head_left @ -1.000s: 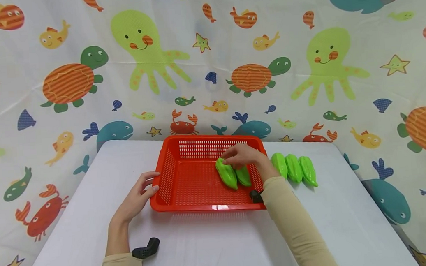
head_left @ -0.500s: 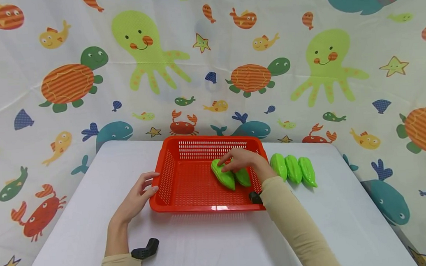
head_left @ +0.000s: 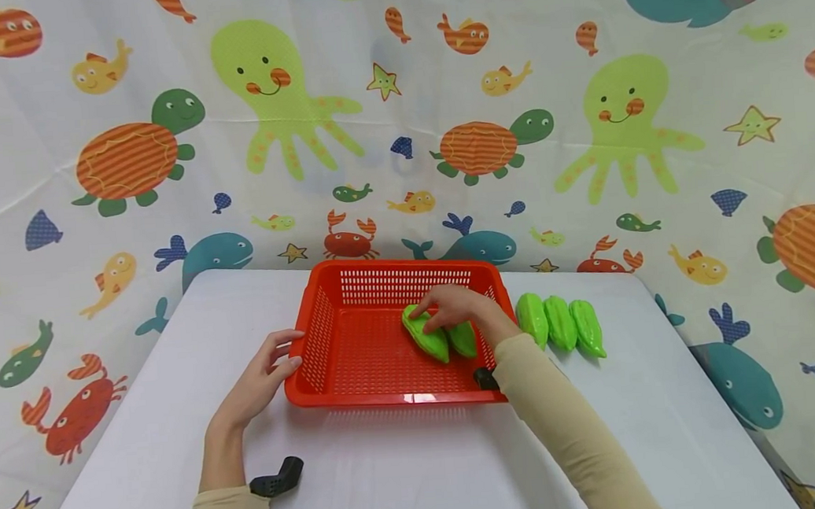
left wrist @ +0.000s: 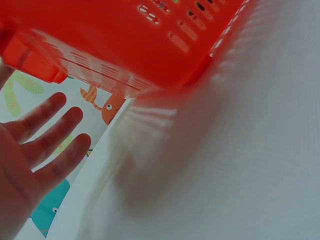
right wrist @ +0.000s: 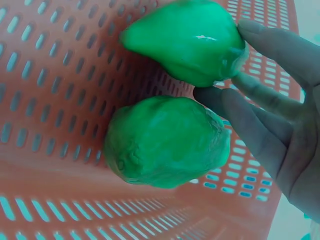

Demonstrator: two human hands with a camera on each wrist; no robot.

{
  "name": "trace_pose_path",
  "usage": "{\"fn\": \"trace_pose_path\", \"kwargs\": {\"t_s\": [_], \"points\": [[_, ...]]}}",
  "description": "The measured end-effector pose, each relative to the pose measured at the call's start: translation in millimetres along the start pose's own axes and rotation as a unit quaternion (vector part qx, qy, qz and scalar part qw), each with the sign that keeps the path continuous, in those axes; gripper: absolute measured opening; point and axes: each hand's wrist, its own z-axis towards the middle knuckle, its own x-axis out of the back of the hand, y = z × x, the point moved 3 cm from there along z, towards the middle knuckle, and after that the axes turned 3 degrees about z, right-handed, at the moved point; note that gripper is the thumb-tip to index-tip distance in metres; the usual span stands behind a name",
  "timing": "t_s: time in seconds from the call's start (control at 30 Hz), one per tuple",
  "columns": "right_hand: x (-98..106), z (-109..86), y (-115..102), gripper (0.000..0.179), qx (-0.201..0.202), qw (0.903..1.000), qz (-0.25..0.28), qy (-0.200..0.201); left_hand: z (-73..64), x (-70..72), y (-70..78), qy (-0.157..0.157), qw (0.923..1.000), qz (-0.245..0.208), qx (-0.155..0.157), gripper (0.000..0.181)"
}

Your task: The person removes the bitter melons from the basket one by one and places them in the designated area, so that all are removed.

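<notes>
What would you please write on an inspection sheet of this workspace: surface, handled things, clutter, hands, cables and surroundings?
Surface: white tabletop, shadow in front of the red basket.
Handled things: inside the basket, left green piece and right green piece; three green pieces in a row on the tabletop, right of the basket.
Clutter: nothing seen.
Left hand: at the basket's left rim; firmness of contact unclear.
Right hand: thumb and fingers at the left green piece's far end.
Wrists: black device at left and right.
Cables: nothing seen.
Surroundings: backdrop printed with sea animals.
</notes>
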Motion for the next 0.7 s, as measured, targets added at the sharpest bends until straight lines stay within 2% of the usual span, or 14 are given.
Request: {"fn": "trace_pose_path", "kwargs": {"t_s": [0.23,0.47,0.7], "points": [[-4,5.1,-10,0.037,0.030,0.9983,-0.045,-0.020,-1.9,1.2,4.3,-0.002,1.0000,-0.001,-0.003,0.051],[-10,5.6,-16,0.042,0.001,0.9986,-0.031,-0.043,-1.1,0.3,1.5,0.001,1.0000,-0.002,-0.002,0.051],[-11,5.9,-15,0.044,-0.002,0.9979,-0.041,-0.050,-0.2,-0.1,0.3,0.001,1.0000,0.000,-0.001,0.051]]}}
